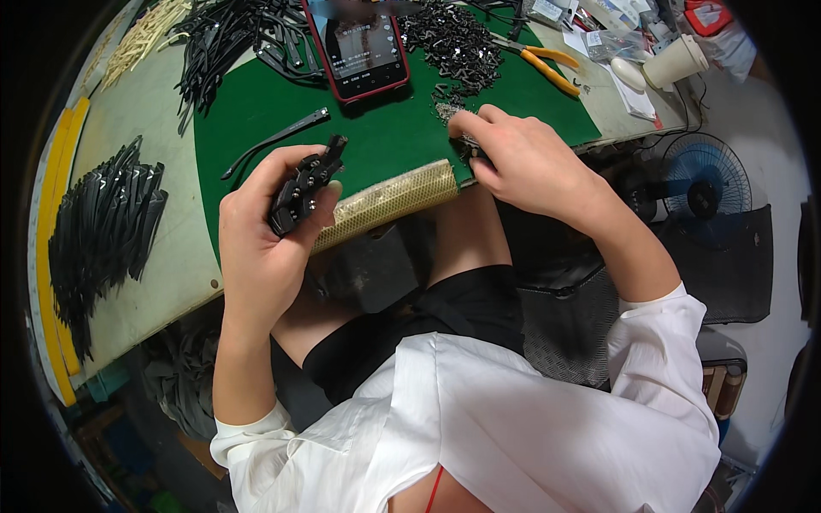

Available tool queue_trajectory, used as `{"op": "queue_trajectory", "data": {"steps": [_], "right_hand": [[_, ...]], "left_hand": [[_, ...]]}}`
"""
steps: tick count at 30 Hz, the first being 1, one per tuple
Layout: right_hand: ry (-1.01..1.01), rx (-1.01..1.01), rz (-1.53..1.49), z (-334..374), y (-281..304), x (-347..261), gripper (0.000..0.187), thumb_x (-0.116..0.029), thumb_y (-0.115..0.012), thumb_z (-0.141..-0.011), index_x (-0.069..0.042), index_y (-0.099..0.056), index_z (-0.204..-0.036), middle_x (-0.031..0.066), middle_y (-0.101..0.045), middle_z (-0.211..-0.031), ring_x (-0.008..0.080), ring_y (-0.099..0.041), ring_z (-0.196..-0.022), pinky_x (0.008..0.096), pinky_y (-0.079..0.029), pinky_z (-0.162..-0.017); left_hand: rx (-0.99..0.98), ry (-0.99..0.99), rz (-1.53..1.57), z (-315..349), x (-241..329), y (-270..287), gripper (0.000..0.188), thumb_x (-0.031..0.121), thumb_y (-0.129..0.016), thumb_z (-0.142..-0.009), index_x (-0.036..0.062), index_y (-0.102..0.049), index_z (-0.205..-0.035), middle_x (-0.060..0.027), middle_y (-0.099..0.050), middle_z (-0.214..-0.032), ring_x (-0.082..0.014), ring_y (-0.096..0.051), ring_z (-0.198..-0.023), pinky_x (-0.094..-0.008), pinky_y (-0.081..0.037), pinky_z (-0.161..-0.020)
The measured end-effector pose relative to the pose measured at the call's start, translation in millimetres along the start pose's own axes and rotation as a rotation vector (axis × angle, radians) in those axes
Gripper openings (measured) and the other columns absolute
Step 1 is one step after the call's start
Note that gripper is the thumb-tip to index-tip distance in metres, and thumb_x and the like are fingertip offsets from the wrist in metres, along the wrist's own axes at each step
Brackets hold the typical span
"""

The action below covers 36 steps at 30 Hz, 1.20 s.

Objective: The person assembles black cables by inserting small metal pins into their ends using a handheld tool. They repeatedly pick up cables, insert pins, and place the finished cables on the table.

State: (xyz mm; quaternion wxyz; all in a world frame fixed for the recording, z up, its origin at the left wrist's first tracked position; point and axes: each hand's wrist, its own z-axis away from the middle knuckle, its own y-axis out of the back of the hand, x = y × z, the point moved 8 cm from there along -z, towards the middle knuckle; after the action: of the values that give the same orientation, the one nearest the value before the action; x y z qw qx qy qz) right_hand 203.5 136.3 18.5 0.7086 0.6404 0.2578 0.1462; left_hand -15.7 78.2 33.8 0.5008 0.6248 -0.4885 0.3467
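My left hand (272, 195) is closed round a cluster of small black parts (301, 190) with shiny metal dots on them. Over the table's front edge, my right hand (522, 154) has its thumb and forefinger bent together beside a little heap of tiny metal pieces (446, 111). Something dark shows between those fingertips, too small to make out. A single black eyeglass temple (275, 142) lies on the green mat (410, 128), just beyond my left hand. Between my hands, a yellow-gold mesh-patterned roll (389, 201) runs along the mat's near edge.
A phone in a red case (363, 51) lies at the back, beside a pile of small black pieces (457, 51) and orange-handled pliers (552, 68). Black temples (107, 231) are heaped at left, near a yellow strip (51, 282). A white cup (676, 64) and a fan (705, 184) are at right.
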Motion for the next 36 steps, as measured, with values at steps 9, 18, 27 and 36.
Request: {"op": "queue_trajectory", "data": {"steps": [9, 18, 27, 36], "right_hand": [[-0.023, -0.156, -0.939, -0.2, 23.1, -32.7, 0.034, -0.013, -0.059, -0.090, -0.013, -0.058, -0.124, 0.0029, -0.053, -0.097, 0.0023, -0.052, -0.052, 0.0170, -0.040, -0.044], [-0.108, -0.282, -1.716, 14.0, 5.4, -81.7, 0.032, -0.015, -0.057, -0.096, -0.007, -0.052, -0.127, 0.0035, -0.055, -0.095, 0.0050, -0.054, -0.049, 0.0182, -0.038, -0.038], [-0.170, -0.340, -1.757, 17.2, 4.6, -84.0, 0.029, -0.018, -0.054, -0.099, -0.004, -0.050, -0.124, 0.0038, -0.059, -0.085, 0.0060, -0.054, -0.048, 0.0190, -0.038, -0.038], [0.149, 0.357, -0.873, 10.6, 14.6, -81.2, 0.031, -0.013, -0.058, -0.095, 0.000, -0.043, -0.119, 0.0143, -0.063, -0.075, 0.0254, -0.062, -0.051, 0.0341, -0.047, -0.047]], "left_hand": [[0.126, -0.136, -0.137, 7.8, 8.8, 1.0, 0.022, 0.000, -0.070, -0.087, -0.0019, -0.062, -0.107, -0.0044, -0.065, -0.081, -0.0089, -0.060, -0.070, -0.0226, -0.047, -0.065], [0.202, -0.504, -0.375, 15.3, 38.2, -10.7, 0.030, -0.005, -0.067, -0.081, -0.0016, -0.065, -0.111, -0.0127, -0.071, -0.089, -0.0180, -0.068, -0.073, -0.0264, -0.052, -0.068], [0.177, -0.620, -0.491, 22.8, 43.7, -11.0, 0.033, -0.001, -0.067, -0.076, -0.0044, -0.066, -0.109, -0.0140, -0.070, -0.085, -0.0229, -0.070, -0.070, -0.0291, -0.054, -0.064], [0.118, -0.642, -0.561, 16.9, 34.5, -14.8, 0.046, 0.000, -0.069, -0.058, -0.0038, -0.063, -0.103, -0.0123, -0.063, -0.075, -0.0281, -0.062, -0.060, -0.0332, -0.047, -0.051]]}}
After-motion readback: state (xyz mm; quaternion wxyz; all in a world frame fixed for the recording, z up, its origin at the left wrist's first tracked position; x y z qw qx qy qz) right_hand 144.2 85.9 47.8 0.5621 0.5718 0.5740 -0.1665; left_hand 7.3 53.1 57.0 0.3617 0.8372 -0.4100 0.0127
